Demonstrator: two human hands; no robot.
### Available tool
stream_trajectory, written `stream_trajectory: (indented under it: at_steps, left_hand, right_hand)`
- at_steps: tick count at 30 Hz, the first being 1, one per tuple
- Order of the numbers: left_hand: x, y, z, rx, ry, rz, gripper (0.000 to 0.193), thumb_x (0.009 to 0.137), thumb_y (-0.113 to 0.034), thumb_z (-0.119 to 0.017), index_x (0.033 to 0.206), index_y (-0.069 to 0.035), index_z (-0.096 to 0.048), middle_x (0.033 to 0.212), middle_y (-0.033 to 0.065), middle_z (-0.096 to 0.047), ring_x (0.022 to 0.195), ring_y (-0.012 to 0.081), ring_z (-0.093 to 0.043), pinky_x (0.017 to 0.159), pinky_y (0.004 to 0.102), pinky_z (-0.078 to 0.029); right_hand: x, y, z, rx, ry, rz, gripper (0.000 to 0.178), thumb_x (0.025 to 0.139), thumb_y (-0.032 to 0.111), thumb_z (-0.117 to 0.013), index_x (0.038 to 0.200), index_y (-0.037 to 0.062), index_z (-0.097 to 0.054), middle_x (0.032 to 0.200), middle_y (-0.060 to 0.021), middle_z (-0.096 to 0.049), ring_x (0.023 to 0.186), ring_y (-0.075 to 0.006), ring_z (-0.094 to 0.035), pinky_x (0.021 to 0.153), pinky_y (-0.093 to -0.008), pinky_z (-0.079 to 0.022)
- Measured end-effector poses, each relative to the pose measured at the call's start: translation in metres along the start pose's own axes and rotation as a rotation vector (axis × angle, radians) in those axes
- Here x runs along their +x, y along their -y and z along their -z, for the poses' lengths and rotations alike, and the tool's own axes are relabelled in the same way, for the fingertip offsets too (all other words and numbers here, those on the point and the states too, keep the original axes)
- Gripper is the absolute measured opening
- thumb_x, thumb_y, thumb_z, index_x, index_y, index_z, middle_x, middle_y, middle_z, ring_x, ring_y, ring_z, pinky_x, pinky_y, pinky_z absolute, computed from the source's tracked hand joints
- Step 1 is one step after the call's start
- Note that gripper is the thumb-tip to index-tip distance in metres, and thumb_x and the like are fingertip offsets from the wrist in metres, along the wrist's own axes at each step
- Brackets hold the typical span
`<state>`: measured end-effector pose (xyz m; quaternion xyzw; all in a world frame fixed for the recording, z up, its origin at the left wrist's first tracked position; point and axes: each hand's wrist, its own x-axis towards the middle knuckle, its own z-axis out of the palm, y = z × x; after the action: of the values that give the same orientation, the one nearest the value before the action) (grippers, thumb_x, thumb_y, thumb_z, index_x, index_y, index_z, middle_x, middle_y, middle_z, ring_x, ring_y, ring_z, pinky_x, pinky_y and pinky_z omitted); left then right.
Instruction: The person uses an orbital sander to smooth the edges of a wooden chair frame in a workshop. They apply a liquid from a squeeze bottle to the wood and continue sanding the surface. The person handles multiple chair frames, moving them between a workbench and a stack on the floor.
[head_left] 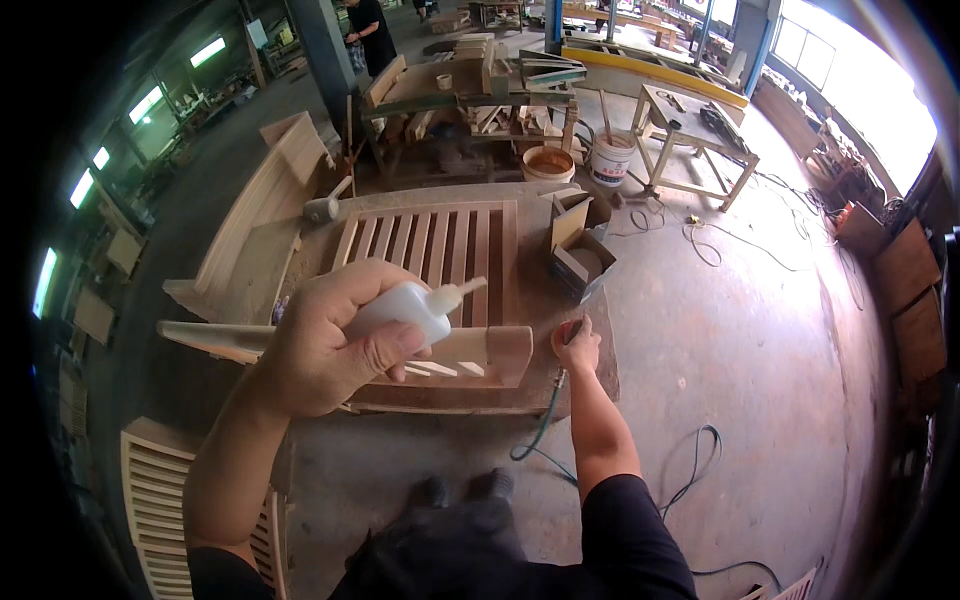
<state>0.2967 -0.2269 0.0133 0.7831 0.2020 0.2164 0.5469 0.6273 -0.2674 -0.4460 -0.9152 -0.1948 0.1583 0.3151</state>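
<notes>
My left hand (pixel 345 335) is raised in front of me, its fingers wrapped round a white squeeze bottle (pixel 403 312) with a pale narrow nozzle pointing right. Below and behind the bottle, a slatted wooden panel (pixel 436 243) lies on the workbench. A curved wooden rail (pixel 510 352) runs along the panel's near side, partly hidden by my left hand. At the bench's right front corner, my right hand (pixel 578 345) is closed on a small air sander (pixel 568 331), mostly covered by my fingers. A green air hose (pixel 548 415) hangs from it.
An open cardboard box (pixel 583 240) holding round discs sits right of the panel. A mallet (pixel 321 209) lies at the back left. Buckets (pixel 611 160) and a wooden stand (pixel 690 125) are beyond. Hoses cross the floor; another slatted panel (pixel 160 510) leans at left. A person (pixel 368 35) stands far back.
</notes>
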Motion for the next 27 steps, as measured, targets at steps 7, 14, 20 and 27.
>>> stream_trajectory:
  at_steps: [7,14,20,27]
  left_hand:
    - [0.013,0.002,0.007,0.091,0.088,0.026,0.039,0.099,-0.028,-0.080,0.117,0.005,-0.068,0.095,0.0133,-0.075,0.072,0.0113,-0.070,0.063,0.0256,-0.060]
    - [0.022,0.004,0.019,0.006,0.159,0.066,0.038,0.094,-0.023,-0.080,0.117,0.004,-0.067,0.094,0.0129,-0.074,0.073,0.0113,-0.071,0.055,0.0241,-0.060]
    - [0.031,0.004,0.025,0.035,0.254,0.084,0.031,0.091,-0.015,-0.075,0.116,0.003,-0.067,0.095,0.0110,-0.073,0.070,0.0095,-0.069,0.055,0.0236,-0.058]
    - [0.036,0.002,0.018,0.146,0.282,0.043,0.026,0.092,-0.016,-0.077,0.110,0.001,-0.069,0.089,0.0060,-0.071,0.066,0.0075,-0.065,0.055,0.0239,-0.054]
  right_hand:
    - [-0.004,-0.020,0.028,0.060,0.222,-0.112,0.091,0.074,0.022,-0.085,0.157,0.0200,-0.048,0.150,-0.0219,-0.056,0.135,-0.0413,-0.063,0.111,-0.0472,-0.056]
    - [-0.132,-0.126,0.072,1.417,0.213,-0.286,0.082,0.068,0.007,-0.069,0.147,0.0153,-0.048,0.108,-0.0085,-0.063,0.083,-0.0240,-0.066,0.069,-0.0373,-0.059]
    - [-0.244,-0.175,0.151,1.091,0.087,-0.259,0.086,0.059,0.001,-0.072,0.141,0.0145,-0.050,0.119,-0.0080,-0.058,0.099,-0.0246,-0.064,0.078,-0.0383,-0.059]
    - [-0.327,-0.140,0.187,0.480,0.096,-0.351,0.071,0.067,0.027,-0.092,0.128,0.0067,-0.063,0.102,-0.0097,-0.068,0.091,-0.0222,-0.068,0.084,-0.0383,-0.059]
